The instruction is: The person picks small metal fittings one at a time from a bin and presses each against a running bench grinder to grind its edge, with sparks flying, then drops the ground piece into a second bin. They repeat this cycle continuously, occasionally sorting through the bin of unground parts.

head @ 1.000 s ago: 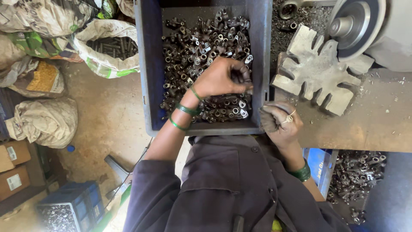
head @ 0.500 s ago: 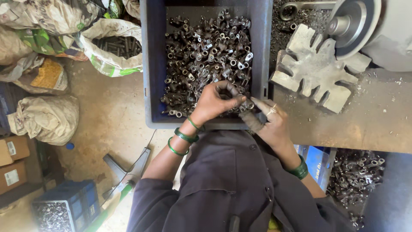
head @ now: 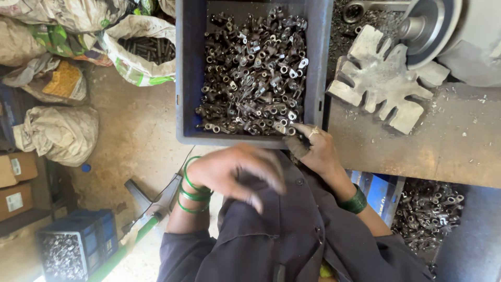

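Observation:
A dark blue crate (head: 183,78) holds a heap of several small grey metal parts (head: 250,73). My right hand (head: 315,151), with a ring and a green bangle, rests at the crate's near right corner with its fingers closed on a few of these small metal parts (head: 292,137). My left hand (head: 235,175), wearing green bangles, hovers blurred over my dark-clothed lap, just below the crate's near edge. Its back faces the camera, so the palm is hidden.
A pale metal plate with cut fingers (head: 381,83) lies on the workbench (head: 449,151) to the right, beside a machine's round wheel (head: 430,28). Sacks (head: 57,130) and a bag of rods (head: 141,52) sit on the floor at left. A small blue crate of parts (head: 73,248) stands at lower left.
My left hand has pulled back out of the crate, past my right hand, to above my lap. My right hand has stayed at the crate's near corner.

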`<state>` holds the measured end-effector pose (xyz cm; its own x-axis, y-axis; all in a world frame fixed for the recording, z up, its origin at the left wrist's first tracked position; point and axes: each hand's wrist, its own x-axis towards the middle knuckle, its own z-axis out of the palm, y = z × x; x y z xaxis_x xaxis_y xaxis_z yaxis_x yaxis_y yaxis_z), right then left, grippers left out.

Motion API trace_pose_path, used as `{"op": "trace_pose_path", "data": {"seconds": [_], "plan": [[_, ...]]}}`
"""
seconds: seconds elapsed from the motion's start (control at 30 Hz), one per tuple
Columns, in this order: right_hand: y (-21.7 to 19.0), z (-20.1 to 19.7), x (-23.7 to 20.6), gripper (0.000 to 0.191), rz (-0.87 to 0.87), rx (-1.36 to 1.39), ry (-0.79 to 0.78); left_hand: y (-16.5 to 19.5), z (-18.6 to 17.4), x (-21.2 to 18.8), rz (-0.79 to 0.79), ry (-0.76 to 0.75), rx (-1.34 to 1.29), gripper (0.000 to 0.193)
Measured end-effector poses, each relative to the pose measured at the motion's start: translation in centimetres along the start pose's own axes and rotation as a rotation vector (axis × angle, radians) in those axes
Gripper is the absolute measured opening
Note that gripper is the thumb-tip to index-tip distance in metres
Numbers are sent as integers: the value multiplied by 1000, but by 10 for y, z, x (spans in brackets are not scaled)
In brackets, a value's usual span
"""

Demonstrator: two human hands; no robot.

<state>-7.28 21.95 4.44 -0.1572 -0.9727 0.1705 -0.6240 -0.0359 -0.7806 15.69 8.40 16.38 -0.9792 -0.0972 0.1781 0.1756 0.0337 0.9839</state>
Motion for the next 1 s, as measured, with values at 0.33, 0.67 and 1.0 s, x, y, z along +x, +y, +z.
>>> {"op": "trace_pose_path", "data": {"seconds": [0.33,0.67,1.0], "plan": [[17,4,3,39,4,3,-63,-60,11,16,-477,613,796,29],[18,-41,6,35,187,38,-22,-162,16,64,-575,447,1394,18],[62,-141,12,27,374,-366,516,-179,-7,50,-433,723,88,27]]}}
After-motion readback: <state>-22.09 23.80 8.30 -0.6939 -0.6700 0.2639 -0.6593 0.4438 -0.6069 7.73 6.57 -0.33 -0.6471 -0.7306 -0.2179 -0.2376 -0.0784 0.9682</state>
